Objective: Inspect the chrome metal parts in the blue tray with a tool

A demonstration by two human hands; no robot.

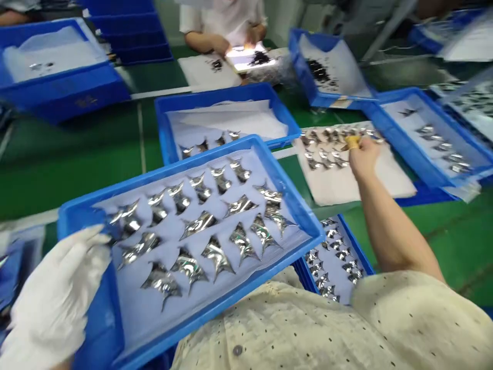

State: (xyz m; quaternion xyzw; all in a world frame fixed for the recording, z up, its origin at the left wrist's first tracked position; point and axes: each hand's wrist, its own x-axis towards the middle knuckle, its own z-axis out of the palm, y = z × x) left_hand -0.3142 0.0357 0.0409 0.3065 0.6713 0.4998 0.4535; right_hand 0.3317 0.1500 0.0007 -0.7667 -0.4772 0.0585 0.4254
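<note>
My left hand (57, 293), in a white glove, grips the left end of a blue tray (288, 192). The tray is tilted in front of my body. On its white lining lie several shiny, curved metal pieces with pointed corners (217, 254). My right hand (362, 154) reaches out to a white cloth (335, 187), with yellow covers on the fingertips. Its fingers are pressed together among rows of similar metal pieces (325, 156); blur hides what they hold, if anything.
Behind the held tray stands another blue tray (227, 95) with a few metal pieces. More trays with pieces are at the right (416, 97) and below my right arm (364, 246). Across the green table (77, 151), a co-worker's hands (219, 45) are by a lit panel (246, 56).
</note>
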